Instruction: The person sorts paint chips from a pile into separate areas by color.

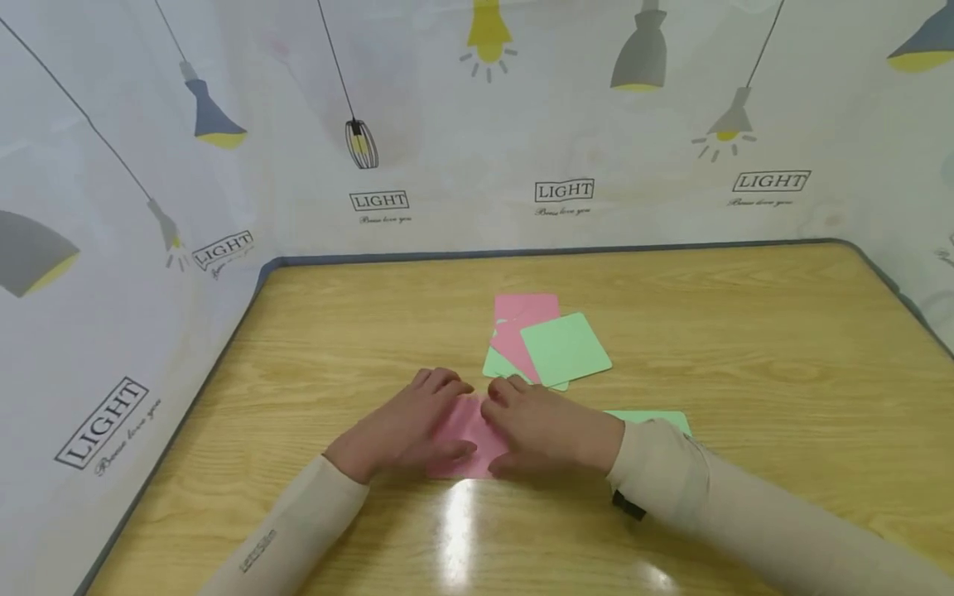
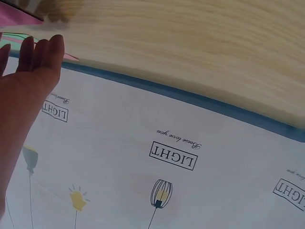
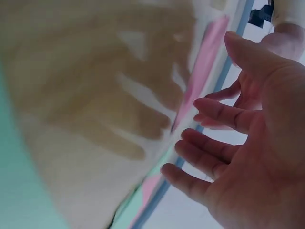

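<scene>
A pink square of paper [image 1: 484, 459] lies on the wooden table between my two hands. My left hand [image 1: 406, 430] is over its left edge, fingers slightly bent and spread from the thumb. Over its right side is my right hand [image 1: 551, 426], its fingers pointing toward the left hand. In the right wrist view the fingers [image 3: 205, 157] are loosely extended and grip nothing. The left wrist view shows relaxed left fingers [image 2: 43, 55], with a corner of pink paper [image 2: 16, 16] nearby.
Just beyond the hands is an overlapping pile of pink sheets [image 1: 525, 306] and green sheets [image 1: 570, 348]. Another green sheet [image 1: 648, 420] lies partly hidden under the right forearm. A white printed backdrop [image 1: 462, 165] surrounds the table, whose edge has a dark blue border [image 1: 477, 255].
</scene>
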Motion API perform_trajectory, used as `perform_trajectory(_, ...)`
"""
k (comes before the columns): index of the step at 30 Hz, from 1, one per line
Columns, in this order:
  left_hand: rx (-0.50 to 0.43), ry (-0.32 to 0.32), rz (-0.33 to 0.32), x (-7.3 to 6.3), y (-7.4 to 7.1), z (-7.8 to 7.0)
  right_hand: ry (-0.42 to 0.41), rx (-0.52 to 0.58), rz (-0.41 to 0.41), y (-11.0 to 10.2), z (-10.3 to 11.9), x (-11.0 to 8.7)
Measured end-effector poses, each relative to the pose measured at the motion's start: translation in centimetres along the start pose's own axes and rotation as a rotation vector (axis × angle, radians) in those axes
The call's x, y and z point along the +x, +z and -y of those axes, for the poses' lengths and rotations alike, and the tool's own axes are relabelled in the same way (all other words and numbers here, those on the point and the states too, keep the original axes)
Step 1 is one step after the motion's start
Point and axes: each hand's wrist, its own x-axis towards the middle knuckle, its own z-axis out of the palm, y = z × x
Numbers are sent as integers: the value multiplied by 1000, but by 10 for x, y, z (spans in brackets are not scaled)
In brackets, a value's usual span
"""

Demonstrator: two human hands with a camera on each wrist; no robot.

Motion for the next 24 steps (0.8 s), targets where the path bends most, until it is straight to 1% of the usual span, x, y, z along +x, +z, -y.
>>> perform_trajectory(3, 43, 6, -46, 13, -1, -4, -5, 19, -40, -9, -13, -4)
perform_trajectory(4, 48, 4, -51, 18, -2, -6, -9, 31, -56, -12, -20, -6)
perform_trajectory(6, 64, -3, -44, 32, -4, -12, -10, 55, -78, -19, -36, -10)
perform_trajectory(8, 78, -12, -26, 48, -4, -19, 6, 77, -93, -25, -54, -15)
perform_trajectory(10, 103, -19, -4, 66, -4, -25, 57, 128, -90, -29, -74, -20)
perform_trajectory(13, 134, -31, 22, 93, -1, -32, 149, 220, -58, -32, -104, -26)
perform_trajectory(15, 151, -45, 31, 110, 3, -35, 206, 285, -11, -32, -121, -28)
perform_trajectory(17, 160, -71, 46, 123, 6, -37, 239, 339, 33, -31, -134, -30)
perform_trajectory(21, 178, -107, 74, 140, 14, -37, 275, 386, 96, -30, -147, -31)
perform_trajectory(24, 190, -103, 86, 148, 19, -37, 278, 398, 107, -30, -149, -32)
